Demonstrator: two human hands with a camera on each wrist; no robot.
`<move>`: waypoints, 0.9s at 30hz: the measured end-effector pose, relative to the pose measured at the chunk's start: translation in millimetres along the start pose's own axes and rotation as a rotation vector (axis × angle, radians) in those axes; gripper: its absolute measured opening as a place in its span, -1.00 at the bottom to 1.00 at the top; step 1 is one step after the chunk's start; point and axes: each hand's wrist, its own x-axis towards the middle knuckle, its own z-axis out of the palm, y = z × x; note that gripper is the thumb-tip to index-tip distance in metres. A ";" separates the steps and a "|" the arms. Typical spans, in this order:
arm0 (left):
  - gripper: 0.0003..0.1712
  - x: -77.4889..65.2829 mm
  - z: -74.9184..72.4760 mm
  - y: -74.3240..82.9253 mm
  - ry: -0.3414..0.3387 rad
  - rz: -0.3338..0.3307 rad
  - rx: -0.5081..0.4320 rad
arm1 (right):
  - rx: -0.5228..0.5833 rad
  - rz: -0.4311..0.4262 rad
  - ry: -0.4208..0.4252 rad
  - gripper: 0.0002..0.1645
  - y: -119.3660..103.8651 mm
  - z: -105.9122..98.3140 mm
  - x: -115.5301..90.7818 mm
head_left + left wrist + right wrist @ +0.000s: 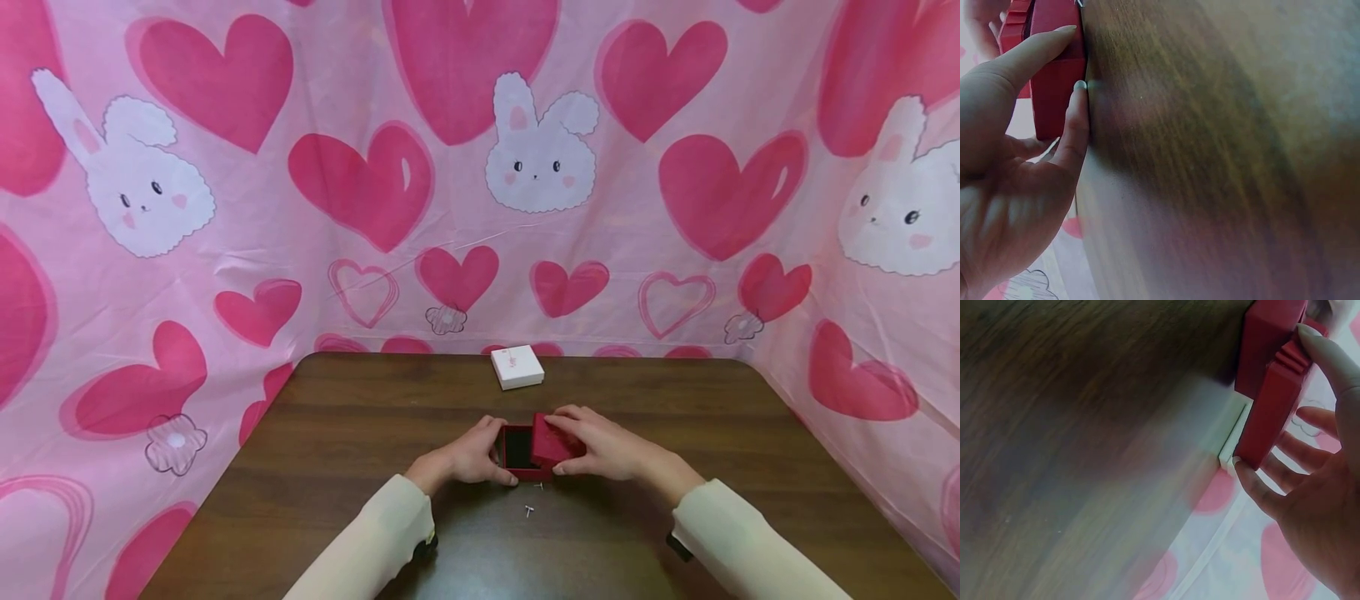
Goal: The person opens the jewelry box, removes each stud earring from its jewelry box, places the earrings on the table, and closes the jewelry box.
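Observation:
A small red box (527, 476) with a dark inside stands on the wooden table. My left hand (478, 451) grips its left side, thumb at the near wall and fingers behind. Over the box's right part lies its red lid (553, 443), shifted to the right and tilted, so the left part of the inside shows. My right hand (602, 442) holds the lid between thumb and fingers. In the right wrist view the lid (1270, 406) is raised beside the box base (1264, 337). Two small silvery earrings or pins (529, 510) lie just in front of the box.
A white square box (517, 367) with pink lettering stands near the table's far edge. The brown wooden table (360, 417) meets a pink cloth backdrop (465, 225) with hearts and rabbits at the back and sides.

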 end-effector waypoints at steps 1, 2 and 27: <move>-0.05 0.4 0.1 -0.4 0.001 0.000 0.002 | -0.004 -0.006 0.000 -0.02 -1.1 0.2 0.8; -0.04 0.5 0.1 -0.5 0.002 -0.003 0.010 | -0.004 -0.013 0.003 -0.02 -2.8 0.2 1.5; 0.00 2.3 2.3 -3.1 0.012 -0.010 0.050 | -0.035 -0.073 -0.022 -0.05 -22.1 11.7 23.9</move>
